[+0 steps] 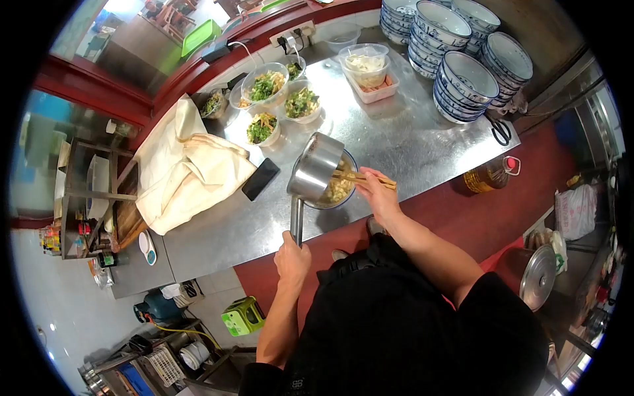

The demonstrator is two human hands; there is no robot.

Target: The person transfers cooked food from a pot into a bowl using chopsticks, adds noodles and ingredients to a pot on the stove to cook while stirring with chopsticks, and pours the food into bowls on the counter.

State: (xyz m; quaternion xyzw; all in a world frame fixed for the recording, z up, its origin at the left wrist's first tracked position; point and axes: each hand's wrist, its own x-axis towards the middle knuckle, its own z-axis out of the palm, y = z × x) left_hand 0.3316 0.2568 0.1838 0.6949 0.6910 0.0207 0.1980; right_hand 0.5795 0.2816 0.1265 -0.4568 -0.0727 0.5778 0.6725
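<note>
My left hand [292, 259] is closed round the handle of a steel saucepan [318, 165], which is tipped over a bowl [338, 192] on the steel counter. Pale, lumpy food shows in the bowl; the pan covers the bowl's left part. Wooden chopsticks [380, 181] are held in my right hand [381, 198], at the bowl's right edge. Their tips reach toward the pan's mouth, and what they touch there is hard to make out. A black phone [261, 179] lies on the counter left of the pan.
Containers of greens [265, 86] stand behind the phone. A cream cloth [191, 173] covers the counter's left part. Tall bowl stacks [465, 79] and scissors [500, 131] are at the right. A tub [364, 61] sits at the back. An oil bottle [485, 177] stands beyond the counter's front edge.
</note>
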